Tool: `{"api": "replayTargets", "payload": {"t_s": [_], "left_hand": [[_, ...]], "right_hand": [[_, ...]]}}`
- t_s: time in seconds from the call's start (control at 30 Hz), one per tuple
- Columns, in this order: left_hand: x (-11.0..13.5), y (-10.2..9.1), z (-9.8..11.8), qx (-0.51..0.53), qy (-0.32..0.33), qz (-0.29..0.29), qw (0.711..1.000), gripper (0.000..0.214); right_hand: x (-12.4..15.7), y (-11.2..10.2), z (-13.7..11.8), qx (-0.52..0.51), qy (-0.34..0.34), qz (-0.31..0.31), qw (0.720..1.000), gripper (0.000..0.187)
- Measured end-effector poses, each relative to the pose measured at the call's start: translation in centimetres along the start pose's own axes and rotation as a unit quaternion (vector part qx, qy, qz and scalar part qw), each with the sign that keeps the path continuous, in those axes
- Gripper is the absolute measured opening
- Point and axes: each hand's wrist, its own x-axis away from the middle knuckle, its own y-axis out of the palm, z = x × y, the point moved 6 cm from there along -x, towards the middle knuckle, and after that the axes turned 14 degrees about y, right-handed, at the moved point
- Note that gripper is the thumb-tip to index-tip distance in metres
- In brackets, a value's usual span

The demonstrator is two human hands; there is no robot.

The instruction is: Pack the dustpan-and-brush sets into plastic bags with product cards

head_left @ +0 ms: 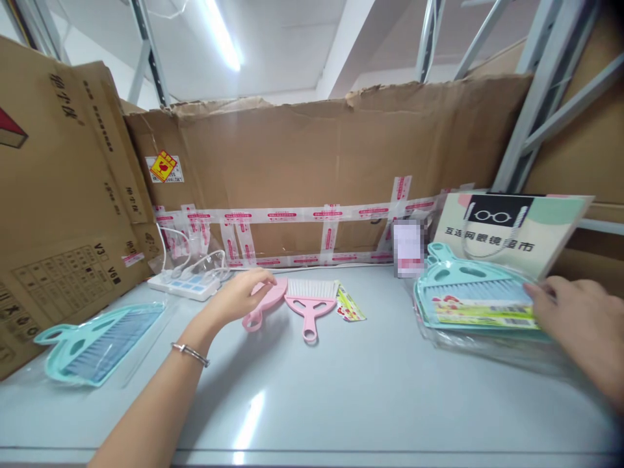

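My left hand (241, 296) reaches across the grey table and its fingers close on the edge of a pink dustpan (266, 302). Just right of it lies a pink hand brush (312, 300) with white bristles, and a small printed label card (350, 305) beside that. My right hand (578, 318) rests with curled fingers on a stack of bagged teal dustpan-and-brush sets (470, 296) at the right. Another teal set in a clear bag (100, 341) lies at the left.
A white power strip (188, 284) with cables sits at the back left. Taped cardboard sheets (312, 169) wall the back, a large carton (63, 195) stands at the left, and a paper shopping bag (511, 227) leans behind the teal stack. Metal shelving posts rise at the right.
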Motion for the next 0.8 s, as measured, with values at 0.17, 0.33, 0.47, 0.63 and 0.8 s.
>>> {"api": "replayTargets", "payload": {"t_s": [0.17, 0.33, 0.47, 0.63, 0.8], "left_hand": [[0.0, 0.2, 0.0, 0.010, -0.023, -0.009, 1.000, 0.021], [-0.5, 0.1, 0.1, 0.099, -0.086, 0.104, 0.986, 0.027], [-0.5, 2.4, -0.2, 0.371, -0.187, 0.170, 0.894, 0.049], [-0.2, 4.9, -0.5, 0.493, -0.270, 0.194, 0.804, 0.040], [0.2, 5.1, -1.8, 0.505, -0.295, 0.311, 0.750, 0.032]], "right_hand": [[1.3, -4.4, -3.0, -0.090, 0.078, -0.018, 0.993, 0.034], [0.8, -6.8, -9.6, -0.330, 0.046, -0.010, 0.943, 0.013], [4.3, -5.9, -19.2, -0.476, -0.088, -0.163, 0.859, 0.016], [10.8, -4.3, -25.9, -0.533, -0.147, -0.287, 0.782, 0.024], [13.0, -6.1, -23.7, -0.590, -0.132, -0.198, 0.771, 0.029]]}}
